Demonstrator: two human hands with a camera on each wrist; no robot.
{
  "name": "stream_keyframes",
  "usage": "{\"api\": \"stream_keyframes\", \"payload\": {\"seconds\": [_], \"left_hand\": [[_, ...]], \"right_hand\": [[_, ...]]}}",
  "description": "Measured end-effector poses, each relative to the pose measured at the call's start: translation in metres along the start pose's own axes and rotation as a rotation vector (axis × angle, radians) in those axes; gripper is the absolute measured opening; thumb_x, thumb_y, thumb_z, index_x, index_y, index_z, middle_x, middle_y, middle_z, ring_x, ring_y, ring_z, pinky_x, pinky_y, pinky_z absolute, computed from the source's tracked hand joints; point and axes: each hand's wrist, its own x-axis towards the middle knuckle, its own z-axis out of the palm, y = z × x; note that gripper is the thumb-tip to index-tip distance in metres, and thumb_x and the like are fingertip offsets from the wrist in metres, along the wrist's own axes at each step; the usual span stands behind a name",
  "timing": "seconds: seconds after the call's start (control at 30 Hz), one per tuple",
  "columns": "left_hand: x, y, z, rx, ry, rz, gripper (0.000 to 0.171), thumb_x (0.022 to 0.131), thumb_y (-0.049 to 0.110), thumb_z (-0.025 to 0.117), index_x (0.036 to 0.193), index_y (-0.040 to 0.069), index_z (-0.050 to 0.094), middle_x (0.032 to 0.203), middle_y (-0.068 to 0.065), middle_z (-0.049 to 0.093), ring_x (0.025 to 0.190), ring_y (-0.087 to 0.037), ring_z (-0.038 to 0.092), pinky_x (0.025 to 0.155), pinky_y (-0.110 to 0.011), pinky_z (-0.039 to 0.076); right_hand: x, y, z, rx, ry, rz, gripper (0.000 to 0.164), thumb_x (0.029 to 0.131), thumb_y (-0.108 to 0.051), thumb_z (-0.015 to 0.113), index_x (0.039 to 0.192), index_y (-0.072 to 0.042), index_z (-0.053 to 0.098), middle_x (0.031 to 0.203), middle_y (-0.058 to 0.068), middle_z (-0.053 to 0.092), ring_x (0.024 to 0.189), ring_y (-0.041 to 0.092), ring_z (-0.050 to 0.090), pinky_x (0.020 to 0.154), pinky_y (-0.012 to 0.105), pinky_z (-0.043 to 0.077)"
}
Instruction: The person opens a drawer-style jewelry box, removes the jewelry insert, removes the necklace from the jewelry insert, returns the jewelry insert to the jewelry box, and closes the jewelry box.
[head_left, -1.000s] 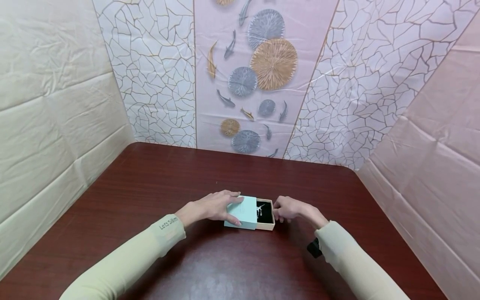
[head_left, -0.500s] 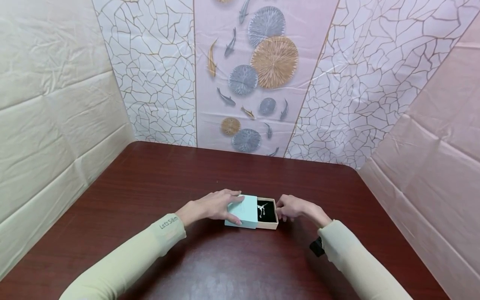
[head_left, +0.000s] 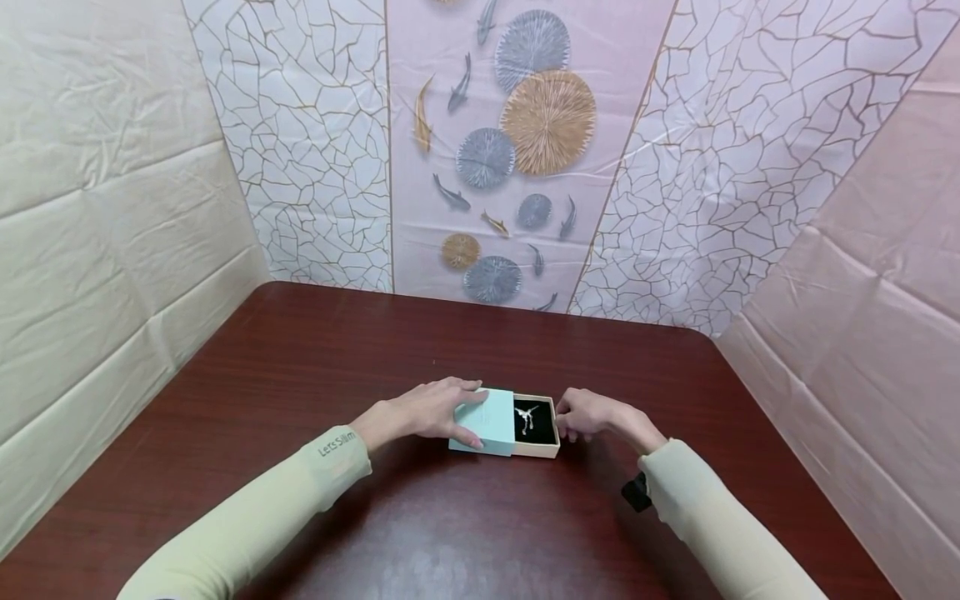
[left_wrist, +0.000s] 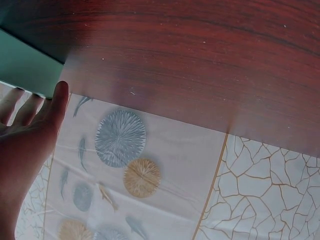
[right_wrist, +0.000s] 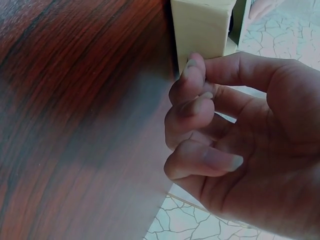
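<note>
A pale turquoise sleeve [head_left: 495,421] of a jewellery box lies on the table, with its cream drawer [head_left: 536,450] sticking out to the right. On the drawer's black lining is a small silver piece of jewellery [head_left: 527,418], its exact kind too small to tell. My left hand [head_left: 435,410] holds the sleeve from the left, thumb and fingers spread across it. At the drawer's right end, my right hand [head_left: 588,412] pinches the end wall between thumb and index finger. In the right wrist view its other fingers [right_wrist: 192,112] are curled beside the cream wall.
The dark red-brown wooden table [head_left: 360,350] extends around the box. Patterned cloth [head_left: 315,167] hangs behind it, and pale fabric walls [head_left: 112,208] stand at both sides. A black band [head_left: 637,492] shows below the right sleeve cuff.
The drawer has slid a little further right out of the sleeve, along with my right hand, and more of the silver piece shows. My left hand stays in place on the sleeve.
</note>
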Motion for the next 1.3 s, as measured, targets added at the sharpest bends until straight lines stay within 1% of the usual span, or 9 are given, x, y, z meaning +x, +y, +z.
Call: {"api": "stream_keyframes", "payload": {"seconds": [0.3,0.43,0.53,0.63,0.77,0.87,1.03,1.2,1.3], "left_hand": [[0.001,0.0,-0.002,-0.004,-0.001,-0.001,0.085,0.076,0.061,0.072,0.146,0.022,0.044,0.157,-0.004,0.035,0.142,-0.027,0.036,0.106,-0.053,0.039],[0.001,0.0,-0.001,-0.002,0.004,0.004,0.085,0.076,0.061,0.072,0.145,0.021,0.045,0.156,-0.004,0.036,0.141,-0.027,0.037,0.106,-0.052,0.04],[0.001,0.0,-0.001,0.004,0.001,0.001,0.085,0.076,0.061,0.072,0.146,0.022,0.044,0.156,-0.004,0.035,0.141,-0.026,0.036,0.106,-0.052,0.04],[0.001,0.0,-0.001,0.002,0.004,0.004,0.085,0.076,0.061,0.072,0.146,0.021,0.044,0.156,-0.004,0.035,0.141,-0.026,0.036,0.106,-0.052,0.04],[-0.001,0.0,-0.002,-0.012,0.006,0.002,0.085,0.076,0.06,0.072,0.146,0.02,0.044,0.156,-0.005,0.035,0.142,-0.027,0.036,0.107,-0.053,0.038],[-0.001,0.0,-0.002,-0.022,0.004,-0.005,0.085,0.076,0.06,0.072,0.146,0.021,0.044,0.157,-0.004,0.034,0.142,-0.026,0.035,0.108,-0.053,0.038],[-0.001,0.0,0.0,-0.035,0.008,0.006,0.084,0.076,0.059,0.073,0.145,0.021,0.045,0.156,-0.004,0.035,0.142,-0.026,0.035,0.109,-0.05,0.037],[-0.001,-0.001,0.002,-0.043,0.015,0.017,0.083,0.076,0.058,0.074,0.145,0.02,0.046,0.156,-0.005,0.036,0.141,-0.027,0.037,0.109,-0.049,0.037],[-0.001,0.0,0.001,-0.035,0.015,0.014,0.083,0.076,0.058,0.073,0.145,0.021,0.045,0.156,-0.004,0.036,0.142,-0.026,0.036,0.11,-0.048,0.037]], "right_hand": [[0.0,0.002,-0.003,-0.004,-0.014,0.021,0.028,0.094,-0.005,0.051,0.073,0.001,0.068,0.06,0.009,0.064,0.043,0.009,0.047,0.047,0.022,0.043],[-0.001,0.0,-0.003,0.001,-0.007,0.055,0.023,0.09,-0.003,0.055,0.073,-0.001,0.07,0.062,0.011,0.067,0.043,0.01,0.048,0.046,0.022,0.043],[-0.004,-0.003,-0.006,-0.027,0.004,0.085,0.018,0.087,-0.001,0.057,0.075,-0.001,0.071,0.066,0.013,0.07,0.046,0.013,0.055,0.049,0.026,0.049],[-0.008,-0.009,-0.011,-0.121,0.086,0.107,0.019,0.087,-0.004,0.057,0.075,-0.005,0.072,0.067,0.009,0.07,0.052,0.016,0.059,0.052,0.031,0.049],[-0.009,-0.019,-0.011,-0.261,0.278,0.036,0.016,0.088,-0.013,0.06,0.075,-0.013,0.069,0.066,-0.001,0.066,0.058,0.013,0.057,0.054,0.033,0.045],[-0.006,-0.024,-0.007,-0.306,0.342,-0.015,0.011,0.087,-0.02,0.068,0.078,-0.014,0.068,0.065,-0.006,0.063,0.06,0.01,0.055,0.055,0.033,0.045],[-0.002,-0.029,0.007,-0.325,0.277,0.048,0.015,0.085,-0.026,0.074,0.084,-0.012,0.069,0.067,-0.002,0.059,0.06,0.012,0.053,0.054,0.032,0.041],[-0.001,-0.033,0.015,-0.303,0.216,0.087,0.02,0.087,-0.021,0.072,0.075,-0.011,0.06,0.063,0.001,0.048,0.055,0.015,0.045,0.051,0.03,0.032],[0.002,-0.035,0.015,-0.285,0.204,0.097,0.033,0.088,-0.017,0.071,0.065,-0.012,0.048,0.056,-0.002,0.034,0.05,0.014,0.034,0.05,0.029,0.026]]}}
